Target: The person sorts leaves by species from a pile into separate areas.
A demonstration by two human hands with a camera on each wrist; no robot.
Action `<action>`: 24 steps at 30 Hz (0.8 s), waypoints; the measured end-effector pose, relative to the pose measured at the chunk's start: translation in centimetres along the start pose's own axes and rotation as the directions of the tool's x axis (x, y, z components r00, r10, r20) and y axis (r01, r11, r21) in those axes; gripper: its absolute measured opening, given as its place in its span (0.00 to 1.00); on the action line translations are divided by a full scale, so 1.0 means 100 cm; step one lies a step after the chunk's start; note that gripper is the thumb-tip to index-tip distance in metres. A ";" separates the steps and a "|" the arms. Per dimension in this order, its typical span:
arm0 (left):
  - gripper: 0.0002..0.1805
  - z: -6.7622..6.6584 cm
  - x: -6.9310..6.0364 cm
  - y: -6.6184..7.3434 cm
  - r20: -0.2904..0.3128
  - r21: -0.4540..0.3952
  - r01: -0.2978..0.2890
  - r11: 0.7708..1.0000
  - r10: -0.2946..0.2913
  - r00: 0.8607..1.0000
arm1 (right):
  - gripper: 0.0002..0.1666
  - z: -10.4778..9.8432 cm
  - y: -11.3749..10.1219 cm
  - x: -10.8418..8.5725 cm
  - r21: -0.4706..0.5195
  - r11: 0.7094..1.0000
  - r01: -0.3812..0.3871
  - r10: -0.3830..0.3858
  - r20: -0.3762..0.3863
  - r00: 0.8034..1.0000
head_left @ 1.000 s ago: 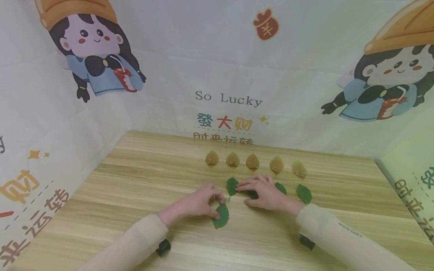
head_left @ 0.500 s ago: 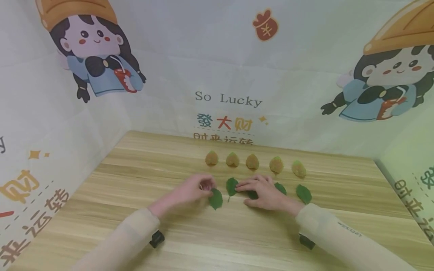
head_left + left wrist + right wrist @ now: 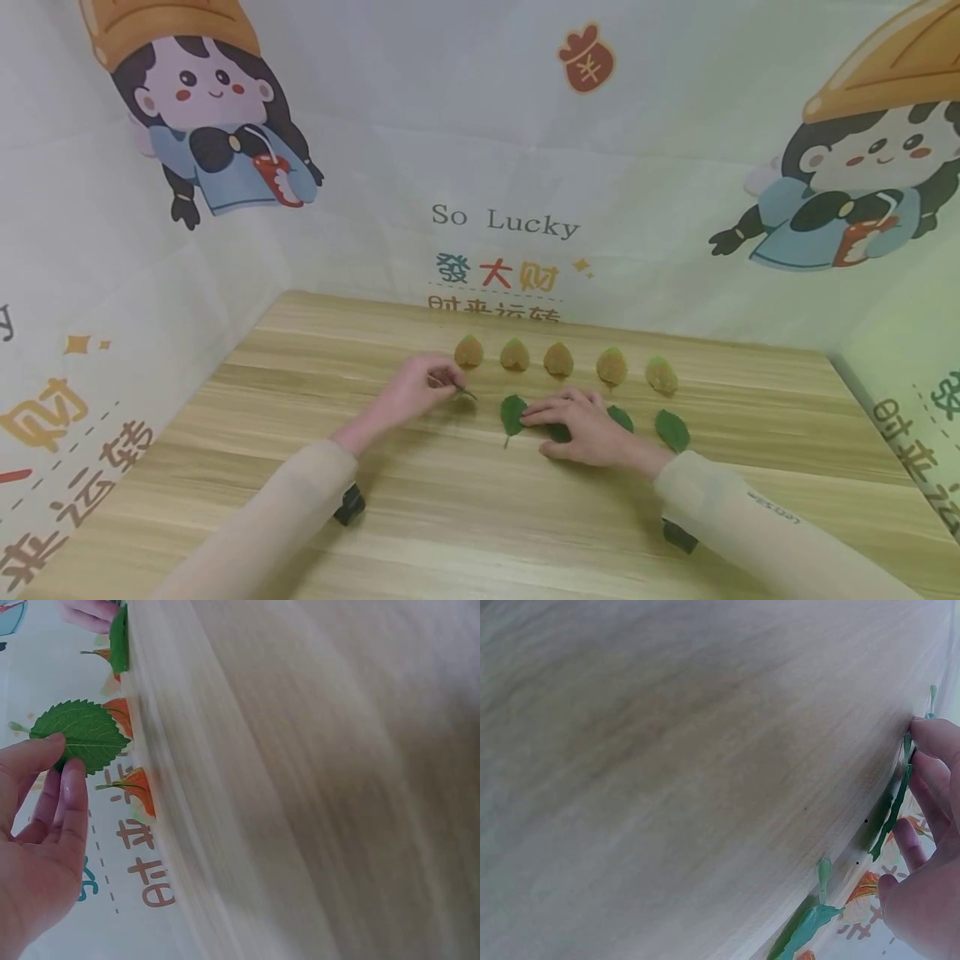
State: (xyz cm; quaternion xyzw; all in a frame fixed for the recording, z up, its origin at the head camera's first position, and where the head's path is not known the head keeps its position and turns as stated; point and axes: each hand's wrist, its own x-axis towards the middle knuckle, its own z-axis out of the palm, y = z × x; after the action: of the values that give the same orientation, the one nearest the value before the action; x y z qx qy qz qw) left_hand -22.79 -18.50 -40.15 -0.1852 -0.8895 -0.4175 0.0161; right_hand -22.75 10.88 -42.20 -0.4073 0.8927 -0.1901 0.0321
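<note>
My left hand [image 3: 423, 387] pinches a green leaf [image 3: 79, 735] with toothed edges between thumb and fingers. In the head view that leaf is nearly edge-on, held just in front of the leftmost orange-brown leaf [image 3: 468, 352]. My right hand [image 3: 588, 429] rests with fingers spread over the row of green leaves, partly covering one green leaf [image 3: 558, 432]. Its fingertips touch the edge of another green leaf [image 3: 513, 412], whose stem points toward me. Right of the hand lie a partly hidden green leaf [image 3: 621, 418] and a fully visible green leaf [image 3: 672, 430].
Several orange-brown leaves with green tips, such as the middle orange-brown leaf [image 3: 558, 359], lie in a row near the back of the wooden table [image 3: 465, 533]. A printed cloth [image 3: 390, 167] stands behind and at both sides.
My left hand has lifted the green leaf and carried it away from me and leftward, from beside the green row toward the orange-brown row. The right hand has stayed in place.
</note>
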 end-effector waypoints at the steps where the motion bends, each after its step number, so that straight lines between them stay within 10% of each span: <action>1: 0.08 0.000 0.001 -0.001 -0.003 -0.003 0.003 1.000 -0.003 1.000 | 0.24 0.000 0.000 0.000 0.001 1.000 -0.001 0.001 0.001 1.000; 24: 0.12 -0.001 -0.008 -0.014 0.195 0.174 -0.024 0.984 -0.011 0.981 | 0.24 -0.001 0.000 0.000 -0.012 1.000 0.000 0.000 -0.001 1.000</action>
State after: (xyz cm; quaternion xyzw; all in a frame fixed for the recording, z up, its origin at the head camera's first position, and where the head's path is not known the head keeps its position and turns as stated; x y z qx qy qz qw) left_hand -22.51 -19.66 -41.21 -0.2260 -0.9195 -0.3172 -0.0536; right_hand -22.79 10.92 -42.17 -0.4073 0.8939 -0.1851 0.0293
